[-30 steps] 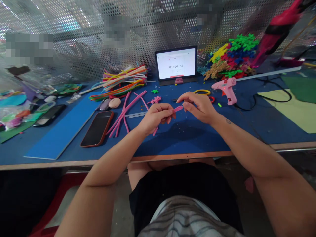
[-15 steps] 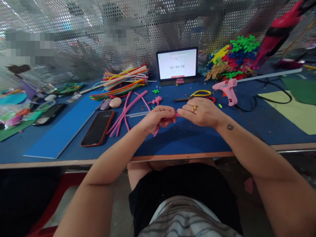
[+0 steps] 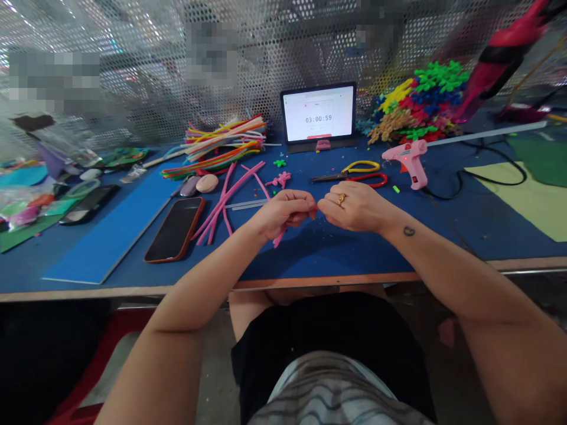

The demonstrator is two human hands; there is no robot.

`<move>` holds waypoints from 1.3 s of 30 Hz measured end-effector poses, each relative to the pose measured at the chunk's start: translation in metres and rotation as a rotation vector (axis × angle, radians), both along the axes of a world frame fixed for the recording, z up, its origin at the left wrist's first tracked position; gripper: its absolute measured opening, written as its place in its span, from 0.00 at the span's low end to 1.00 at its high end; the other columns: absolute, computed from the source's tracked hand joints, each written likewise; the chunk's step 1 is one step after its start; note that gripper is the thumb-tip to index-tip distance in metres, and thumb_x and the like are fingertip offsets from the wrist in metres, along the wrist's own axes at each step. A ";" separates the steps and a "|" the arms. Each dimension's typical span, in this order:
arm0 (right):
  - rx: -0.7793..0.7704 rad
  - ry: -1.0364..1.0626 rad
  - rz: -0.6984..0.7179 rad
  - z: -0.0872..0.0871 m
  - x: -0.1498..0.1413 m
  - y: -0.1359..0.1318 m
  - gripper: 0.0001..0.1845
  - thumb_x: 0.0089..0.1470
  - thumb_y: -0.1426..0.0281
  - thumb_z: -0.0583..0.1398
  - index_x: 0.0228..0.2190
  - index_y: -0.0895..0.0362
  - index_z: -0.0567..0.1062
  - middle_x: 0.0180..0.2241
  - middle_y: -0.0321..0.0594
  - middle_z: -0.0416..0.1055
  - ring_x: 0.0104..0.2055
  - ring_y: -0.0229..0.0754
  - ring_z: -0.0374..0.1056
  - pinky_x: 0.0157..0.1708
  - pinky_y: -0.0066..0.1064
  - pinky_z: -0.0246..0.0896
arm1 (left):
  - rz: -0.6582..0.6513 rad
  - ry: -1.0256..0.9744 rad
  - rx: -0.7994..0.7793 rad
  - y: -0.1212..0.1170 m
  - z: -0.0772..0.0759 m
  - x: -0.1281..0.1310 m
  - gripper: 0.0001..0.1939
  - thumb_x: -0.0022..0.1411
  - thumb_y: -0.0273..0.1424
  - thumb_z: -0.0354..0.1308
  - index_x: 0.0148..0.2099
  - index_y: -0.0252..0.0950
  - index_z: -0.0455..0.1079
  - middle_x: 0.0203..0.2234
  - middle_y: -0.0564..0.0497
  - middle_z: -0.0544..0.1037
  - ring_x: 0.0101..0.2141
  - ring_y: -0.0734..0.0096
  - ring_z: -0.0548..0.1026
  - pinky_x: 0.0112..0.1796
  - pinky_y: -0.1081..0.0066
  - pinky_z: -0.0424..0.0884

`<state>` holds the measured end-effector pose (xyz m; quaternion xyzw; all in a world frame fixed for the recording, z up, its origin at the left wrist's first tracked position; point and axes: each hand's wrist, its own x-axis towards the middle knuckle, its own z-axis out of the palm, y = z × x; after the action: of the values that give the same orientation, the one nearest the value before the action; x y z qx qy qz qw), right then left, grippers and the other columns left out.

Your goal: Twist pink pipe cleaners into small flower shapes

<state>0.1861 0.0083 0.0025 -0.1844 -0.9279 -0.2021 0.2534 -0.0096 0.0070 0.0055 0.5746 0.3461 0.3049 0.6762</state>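
- Pink pipe cleaner (image 3: 278, 239): clamped in the left hand (image 3: 287, 211); visible end projects below the palm, slanting toward the near table edge (image 3: 310, 282).
- Axis at the fingertips: hidden, cannot tell.
- Right hand (image 3: 357, 206): fingers curled together just beside the left fingertips; contents hidden.
- Nearer to visible end: left hand.

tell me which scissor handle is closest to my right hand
The red handle: it sits on the side of the scissors toward your right hand, while the yellow handle lies beyond it, toward the tablet.
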 end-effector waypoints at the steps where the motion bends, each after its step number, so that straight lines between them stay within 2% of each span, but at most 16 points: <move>1: -0.005 0.007 -0.004 -0.002 0.000 0.001 0.15 0.60 0.73 0.48 0.22 0.55 0.64 0.19 0.36 0.58 0.25 0.40 0.51 0.28 0.34 0.48 | 0.019 -0.001 0.022 0.000 -0.001 0.000 0.09 0.46 0.32 0.63 0.22 0.33 0.68 0.14 0.55 0.65 0.14 0.87 0.51 0.15 0.79 0.42; 3: -0.017 0.038 -0.003 -0.006 -0.001 0.002 0.13 0.59 0.73 0.49 0.22 0.54 0.63 0.19 0.35 0.57 0.25 0.39 0.51 0.27 0.32 0.48 | 0.055 0.009 0.090 -0.001 -0.003 0.001 0.08 0.46 0.33 0.62 0.23 0.33 0.69 0.16 0.54 0.67 0.15 0.86 0.53 0.16 0.78 0.43; 5: -0.069 0.097 0.017 -0.010 -0.002 0.003 0.12 0.57 0.73 0.49 0.23 0.54 0.63 0.18 0.34 0.56 0.24 0.38 0.51 0.27 0.31 0.49 | 0.089 0.037 0.193 -0.001 -0.005 0.002 0.08 0.47 0.33 0.61 0.23 0.33 0.70 0.14 0.56 0.64 0.15 0.85 0.52 0.17 0.77 0.44; 8: -0.231 0.207 0.063 -0.015 -0.005 0.003 0.09 0.55 0.75 0.50 0.24 0.55 0.63 0.19 0.33 0.57 0.23 0.36 0.52 0.26 0.29 0.49 | 0.153 0.111 0.371 -0.004 -0.006 0.002 0.09 0.50 0.34 0.58 0.24 0.33 0.70 0.13 0.57 0.60 0.16 0.83 0.52 0.18 0.76 0.46; 11: -0.425 0.330 0.080 -0.016 -0.009 0.000 0.11 0.54 0.74 0.51 0.22 0.56 0.62 0.18 0.31 0.57 0.21 0.33 0.53 0.25 0.27 0.48 | 0.197 0.213 0.571 -0.009 -0.003 0.003 0.10 0.53 0.32 0.56 0.23 0.33 0.68 0.15 0.56 0.63 0.18 0.81 0.56 0.20 0.75 0.51; 14: -0.696 0.458 0.093 -0.015 -0.012 -0.004 0.15 0.56 0.73 0.51 0.19 0.56 0.60 0.16 0.30 0.57 0.19 0.31 0.52 0.23 0.26 0.47 | 0.213 0.345 0.838 -0.013 -0.002 0.002 0.10 0.56 0.29 0.52 0.23 0.34 0.64 0.16 0.56 0.62 0.19 0.80 0.57 0.22 0.74 0.53; 20: -1.437 0.643 0.203 -0.020 -0.017 0.002 0.13 0.54 0.71 0.52 0.19 0.58 0.65 0.15 0.28 0.59 0.14 0.28 0.52 0.16 0.23 0.45 | 0.176 0.674 1.438 -0.014 -0.005 -0.001 0.11 0.56 0.25 0.50 0.21 0.36 0.60 0.16 0.55 0.62 0.19 0.77 0.56 0.23 0.71 0.51; 23: -1.594 0.645 0.242 -0.020 -0.016 0.006 0.13 0.54 0.70 0.52 0.18 0.58 0.65 0.15 0.28 0.58 0.12 0.27 0.48 0.14 0.23 0.42 | 0.063 0.800 1.555 -0.015 -0.002 -0.002 0.12 0.61 0.26 0.48 0.25 0.37 0.66 0.17 0.54 0.63 0.19 0.76 0.57 0.23 0.70 0.51; 25: -1.542 0.587 0.247 -0.018 -0.014 0.006 0.14 0.55 0.70 0.52 0.18 0.57 0.63 0.14 0.27 0.57 0.13 0.27 0.47 0.14 0.23 0.42 | 0.037 0.838 1.579 -0.017 0.000 -0.002 0.14 0.62 0.26 0.47 0.26 0.37 0.68 0.17 0.53 0.64 0.19 0.76 0.57 0.23 0.70 0.50; 26: -1.449 0.538 0.235 -0.016 -0.013 0.006 0.14 0.55 0.70 0.51 0.19 0.57 0.63 0.15 0.27 0.57 0.14 0.28 0.49 0.16 0.23 0.44 | 0.056 0.832 1.577 -0.017 0.000 -0.001 0.14 0.62 0.26 0.47 0.26 0.37 0.68 0.16 0.53 0.64 0.19 0.76 0.57 0.23 0.70 0.50; 29: -0.934 0.358 0.142 -0.012 -0.007 0.004 0.13 0.57 0.72 0.51 0.21 0.57 0.64 0.17 0.30 0.59 0.19 0.31 0.55 0.22 0.24 0.48 | 0.185 0.700 1.427 -0.014 -0.002 -0.001 0.13 0.59 0.28 0.51 0.22 0.35 0.65 0.15 0.54 0.64 0.19 0.78 0.59 0.22 0.73 0.52; 31: -0.552 0.269 0.081 -0.010 -0.003 0.004 0.12 0.58 0.73 0.50 0.23 0.57 0.65 0.20 0.33 0.61 0.23 0.33 0.57 0.25 0.26 0.49 | 0.199 0.521 1.114 -0.010 -0.003 -0.001 0.14 0.59 0.31 0.50 0.22 0.34 0.64 0.15 0.54 0.66 0.18 0.79 0.61 0.21 0.74 0.55; 33: -0.267 0.205 0.060 -0.009 0.000 0.005 0.12 0.60 0.74 0.49 0.26 0.58 0.67 0.21 0.35 0.62 0.26 0.36 0.58 0.28 0.28 0.51 | 0.071 0.303 0.667 -0.004 -0.002 -0.002 0.14 0.61 0.34 0.49 0.27 0.33 0.67 0.16 0.53 0.70 0.17 0.78 0.64 0.19 0.75 0.59; 35: -0.070 0.147 0.071 -0.009 0.002 0.006 0.12 0.60 0.76 0.48 0.29 0.57 0.68 0.22 0.36 0.64 0.27 0.38 0.58 0.30 0.29 0.54 | -0.085 0.145 0.312 -0.001 0.000 -0.004 0.14 0.61 0.36 0.51 0.30 0.32 0.70 0.17 0.50 0.73 0.16 0.77 0.67 0.18 0.76 0.62; 37: 0.065 0.116 0.087 -0.007 0.004 0.007 0.12 0.60 0.77 0.48 0.30 0.57 0.69 0.23 0.36 0.65 0.27 0.39 0.58 0.32 0.29 0.56 | -0.197 0.059 0.126 0.001 0.002 -0.005 0.14 0.59 0.38 0.56 0.31 0.31 0.71 0.19 0.48 0.75 0.16 0.77 0.69 0.17 0.76 0.62; 39: 0.137 0.114 0.089 -0.005 0.004 0.007 0.13 0.60 0.78 0.48 0.31 0.57 0.69 0.23 0.36 0.66 0.27 0.39 0.58 0.33 0.29 0.57 | -0.235 0.011 0.065 0.000 0.003 -0.006 0.15 0.57 0.40 0.60 0.31 0.31 0.72 0.19 0.49 0.75 0.15 0.79 0.68 0.16 0.78 0.61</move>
<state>0.1906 0.0153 -0.0030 -0.1365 -0.9032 -0.2429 0.3264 -0.0152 0.0074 0.0086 0.6345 0.2701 0.2315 0.6862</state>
